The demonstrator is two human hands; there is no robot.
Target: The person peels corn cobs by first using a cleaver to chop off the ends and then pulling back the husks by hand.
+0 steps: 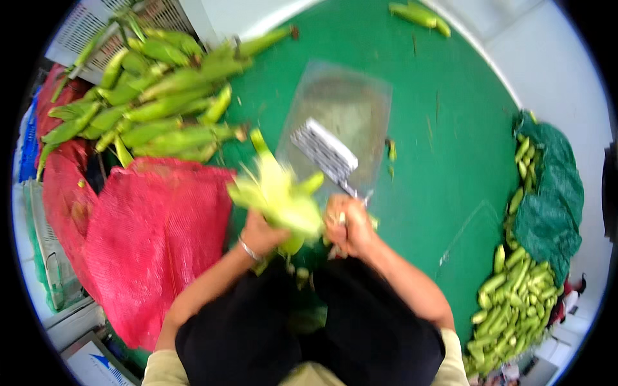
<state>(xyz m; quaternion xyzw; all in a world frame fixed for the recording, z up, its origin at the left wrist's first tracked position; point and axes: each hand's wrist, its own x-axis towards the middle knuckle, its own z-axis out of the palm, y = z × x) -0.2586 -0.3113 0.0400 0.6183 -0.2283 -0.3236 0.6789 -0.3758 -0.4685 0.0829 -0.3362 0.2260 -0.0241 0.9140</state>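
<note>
My left hand, a bracelet on its wrist, grips an ear of corn with pale green husk leaves spread outward and blurred by motion. Close to its right, my right hand is closed in a fist. A broad-bladed knife reaches from this fist toward the upper left, its blade shiny with dark streaks. Fingers hide its handle. Beneath the blade, a clear rectangular sheet or board rests on the green floor. Small pale scraps lie below the hands, between my knees.
Unhusked corn ears are heaped at the far left, on and beside a red mesh sack. Behind them stands a pale crate. More ears pile at the right by a dark green sack. A few ears lie far ahead.
</note>
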